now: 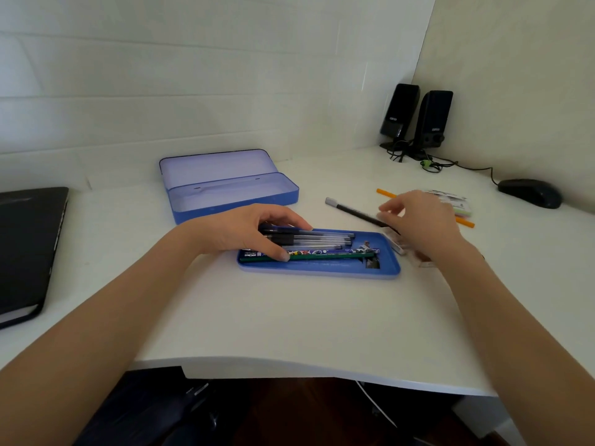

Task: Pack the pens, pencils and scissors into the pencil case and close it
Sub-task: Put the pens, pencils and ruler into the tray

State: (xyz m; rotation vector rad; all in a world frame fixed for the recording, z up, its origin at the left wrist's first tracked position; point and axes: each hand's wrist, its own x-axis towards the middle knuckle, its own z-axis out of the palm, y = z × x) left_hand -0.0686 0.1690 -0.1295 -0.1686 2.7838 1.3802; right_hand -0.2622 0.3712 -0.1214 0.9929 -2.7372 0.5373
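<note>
A blue inner tray [322, 268] lies in front of me, holding several clear pens [322, 238] with black caps, a patterned pencil and a green pencil [328, 256]. My left hand [254, 230] rests over the tray's left end, fingers curled on the pens' capped ends and thumb on the green pencil. My right hand [421, 220] hovers blurred over a black pencil [354, 212] with a grey tip, fingers spread, just right of the tray. An orange pencil [386, 193] lies behind that hand. The blue pencil case [231, 204] stands open and empty at the back. No scissors are visible.
A dark laptop [29, 249] lies at the left. Two black speakers [415, 119] with cables stand in the back right corner, a black mouse [531, 192] beside them. A small packet [450, 197] and a small clear box [397, 244] lie by my right hand.
</note>
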